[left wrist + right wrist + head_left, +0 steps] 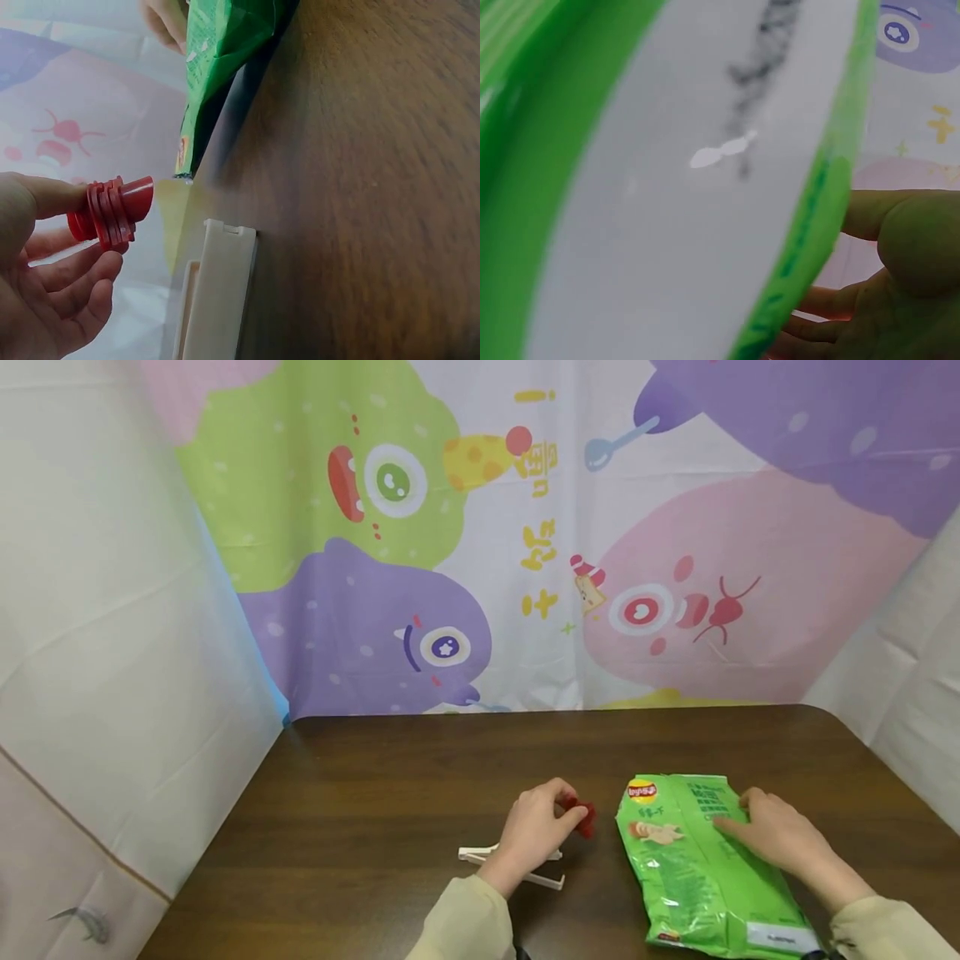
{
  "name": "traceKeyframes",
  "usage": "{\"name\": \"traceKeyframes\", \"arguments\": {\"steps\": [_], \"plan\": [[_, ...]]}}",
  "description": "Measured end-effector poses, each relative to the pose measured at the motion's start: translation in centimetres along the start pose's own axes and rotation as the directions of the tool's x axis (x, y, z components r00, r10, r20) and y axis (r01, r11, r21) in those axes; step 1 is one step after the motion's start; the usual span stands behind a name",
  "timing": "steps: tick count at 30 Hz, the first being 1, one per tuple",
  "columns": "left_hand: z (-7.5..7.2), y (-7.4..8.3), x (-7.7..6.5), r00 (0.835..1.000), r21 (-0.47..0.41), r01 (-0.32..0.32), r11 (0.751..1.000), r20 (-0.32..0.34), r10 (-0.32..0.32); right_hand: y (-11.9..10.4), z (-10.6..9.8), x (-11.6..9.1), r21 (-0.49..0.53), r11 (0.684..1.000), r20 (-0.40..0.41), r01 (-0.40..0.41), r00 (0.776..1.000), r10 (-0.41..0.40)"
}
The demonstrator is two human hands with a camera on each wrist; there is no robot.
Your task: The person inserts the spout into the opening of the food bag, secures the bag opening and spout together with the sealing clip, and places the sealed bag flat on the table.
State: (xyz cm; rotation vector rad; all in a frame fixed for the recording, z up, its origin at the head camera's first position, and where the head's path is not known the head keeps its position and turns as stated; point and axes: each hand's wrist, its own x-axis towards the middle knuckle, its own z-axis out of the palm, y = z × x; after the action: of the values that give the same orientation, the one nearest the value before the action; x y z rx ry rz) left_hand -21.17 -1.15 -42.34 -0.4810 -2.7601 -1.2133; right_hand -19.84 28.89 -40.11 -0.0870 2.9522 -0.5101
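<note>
My left hand (527, 828) pinches a small red plastic spout (112, 216) between thumb and fingers, above the table. Ridged rings run round its middle, and its slanted open end points away from the palm. Under that hand lies a white plastic bag clip (551, 882) with its two arms spread apart, partly hidden by the wrist. On the right, a green chip bag (697, 860) lies back side up. My right hand (783, 832) grips the bag's right side, thumb on the top face and the other fingers round the edge, partly hidden behind the bag in the right wrist view.
Everything rests on a dark brown wooden table (360, 827). Behind its far edge hangs a cloth (540, 668) printed with cartoon monsters. Pale curtains (112, 610) stand along the left and right sides.
</note>
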Motion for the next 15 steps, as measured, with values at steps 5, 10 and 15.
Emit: {"name": "traceKeyframes", "arguments": {"steps": [5, 10, 15], "plan": [[0.2, -0.1, 0.2, 0.999, 0.025, -0.032, 0.999, 0.002, 0.032, 0.4, 0.3, 0.1, 0.030, 0.999, 0.021, -0.023, 1.000, 0.022], [0.3, 0.0, 0.5, 1.000, 0.032, -0.017, 0.999, -0.009, 0.017, 0.9, 0.5, 0.3, 0.083, 0.996, 0.062, -0.044, 0.997, 0.039], [0.5, 0.0, 0.7, 1.000, -0.008, 0.007, 1.000, 0.011, -0.007, 1.4, 0.7, 0.4, 0.151, 0.986, 0.121, -0.077, 0.991, 0.059]]}}
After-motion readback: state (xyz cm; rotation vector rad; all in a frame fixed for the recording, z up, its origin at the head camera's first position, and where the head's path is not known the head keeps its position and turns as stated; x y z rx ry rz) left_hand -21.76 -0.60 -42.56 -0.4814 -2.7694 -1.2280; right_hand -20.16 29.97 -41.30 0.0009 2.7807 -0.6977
